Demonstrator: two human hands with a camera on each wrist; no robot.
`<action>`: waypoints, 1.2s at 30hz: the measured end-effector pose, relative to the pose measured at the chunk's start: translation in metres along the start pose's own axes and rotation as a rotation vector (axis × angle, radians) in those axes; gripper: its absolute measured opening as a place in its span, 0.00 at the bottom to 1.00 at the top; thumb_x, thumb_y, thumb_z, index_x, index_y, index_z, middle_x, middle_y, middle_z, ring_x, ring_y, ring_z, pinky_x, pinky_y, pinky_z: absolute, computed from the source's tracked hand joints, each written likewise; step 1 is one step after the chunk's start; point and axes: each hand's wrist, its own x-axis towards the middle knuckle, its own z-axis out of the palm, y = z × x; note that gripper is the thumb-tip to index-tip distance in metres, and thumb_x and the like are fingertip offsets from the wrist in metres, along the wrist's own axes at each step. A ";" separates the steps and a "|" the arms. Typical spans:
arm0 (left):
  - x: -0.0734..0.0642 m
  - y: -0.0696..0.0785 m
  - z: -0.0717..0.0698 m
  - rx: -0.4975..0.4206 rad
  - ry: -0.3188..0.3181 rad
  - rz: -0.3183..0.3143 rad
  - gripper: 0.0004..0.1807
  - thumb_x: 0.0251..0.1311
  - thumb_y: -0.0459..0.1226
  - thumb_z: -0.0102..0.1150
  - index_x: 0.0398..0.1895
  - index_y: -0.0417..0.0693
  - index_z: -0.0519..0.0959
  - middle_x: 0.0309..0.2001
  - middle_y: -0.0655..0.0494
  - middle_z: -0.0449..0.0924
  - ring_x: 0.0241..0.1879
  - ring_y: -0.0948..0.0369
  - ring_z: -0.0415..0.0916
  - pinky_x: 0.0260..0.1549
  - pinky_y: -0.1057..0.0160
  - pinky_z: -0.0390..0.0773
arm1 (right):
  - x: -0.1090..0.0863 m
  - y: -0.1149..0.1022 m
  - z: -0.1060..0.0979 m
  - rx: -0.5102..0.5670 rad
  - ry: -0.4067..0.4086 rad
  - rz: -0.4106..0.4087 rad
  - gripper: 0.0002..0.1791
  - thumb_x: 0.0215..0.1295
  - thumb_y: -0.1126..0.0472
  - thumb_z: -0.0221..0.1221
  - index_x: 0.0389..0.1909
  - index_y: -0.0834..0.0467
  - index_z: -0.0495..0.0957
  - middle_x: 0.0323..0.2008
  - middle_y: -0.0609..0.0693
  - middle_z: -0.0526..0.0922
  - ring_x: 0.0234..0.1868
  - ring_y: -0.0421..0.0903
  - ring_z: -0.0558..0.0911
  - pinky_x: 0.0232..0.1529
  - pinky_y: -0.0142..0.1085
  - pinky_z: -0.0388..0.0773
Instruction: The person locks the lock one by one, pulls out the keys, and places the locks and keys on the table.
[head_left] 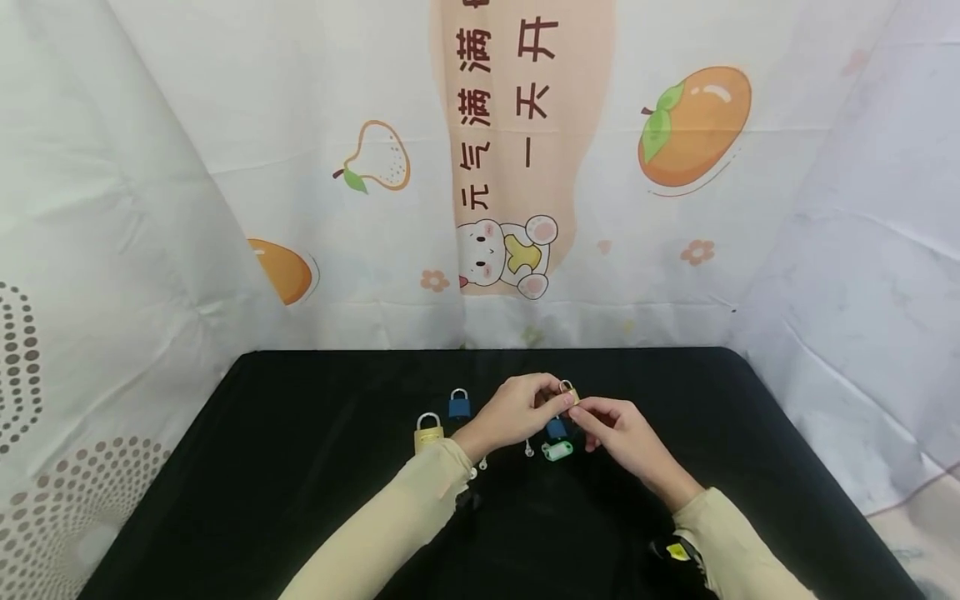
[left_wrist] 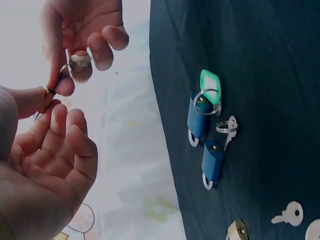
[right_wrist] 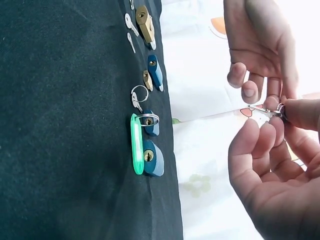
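Note:
Between thumb and fingers, my left hand (head_left: 517, 408) pinches a small brass padlock (head_left: 573, 395), its shackle pointing up in the head view. My right hand (head_left: 618, 429) meets it from the right, pinching a small key whose ring (left_wrist: 66, 69) shows in the left wrist view. A silver piece (left_wrist: 80, 63), perhaps a second key, hangs by that ring. In the right wrist view a silver key (right_wrist: 265, 110) shows between the two hands. Fingers hide whether a key is inside the lock. Both hands are raised above the black table.
Below the hands lie blue padlocks (left_wrist: 198, 120), a green key tag (head_left: 558, 451) on a ring and a ringed key (left_wrist: 229, 131). To the left stand another blue padlock (head_left: 459, 404) and a larger brass padlock (head_left: 428, 433). Loose keys (left_wrist: 289, 214) lie nearby. A printed white cloth (head_left: 382, 250) hangs behind.

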 end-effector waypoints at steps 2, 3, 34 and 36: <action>0.000 -0.001 0.001 -0.012 0.007 -0.005 0.11 0.75 0.46 0.56 0.45 0.51 0.83 0.34 0.59 0.83 0.25 0.69 0.72 0.27 0.69 0.75 | 0.000 0.000 0.001 0.012 -0.003 0.013 0.13 0.77 0.56 0.57 0.45 0.61 0.83 0.28 0.55 0.79 0.26 0.52 0.80 0.32 0.44 0.81; -0.001 -0.001 0.002 -0.020 0.007 -0.006 0.11 0.75 0.46 0.56 0.45 0.51 0.83 0.34 0.58 0.83 0.25 0.68 0.72 0.26 0.69 0.75 | 0.000 0.000 0.001 0.017 -0.005 0.018 0.13 0.77 0.56 0.57 0.45 0.62 0.83 0.28 0.55 0.79 0.26 0.52 0.80 0.32 0.44 0.82; 0.016 -0.007 -0.003 -0.042 0.208 -0.161 0.16 0.76 0.51 0.52 0.45 0.50 0.81 0.29 0.62 0.77 0.25 0.65 0.72 0.28 0.66 0.73 | -0.014 0.009 0.006 -0.089 -0.065 -0.113 0.08 0.74 0.61 0.59 0.42 0.59 0.86 0.32 0.50 0.83 0.24 0.45 0.82 0.28 0.39 0.82; 0.016 -0.007 -0.004 -0.037 0.174 -0.150 0.16 0.76 0.51 0.53 0.45 0.51 0.81 0.31 0.62 0.78 0.26 0.65 0.73 0.29 0.66 0.74 | -0.014 0.007 0.000 -0.073 -0.048 -0.076 0.10 0.75 0.61 0.59 0.45 0.62 0.85 0.33 0.50 0.84 0.26 0.46 0.83 0.29 0.40 0.83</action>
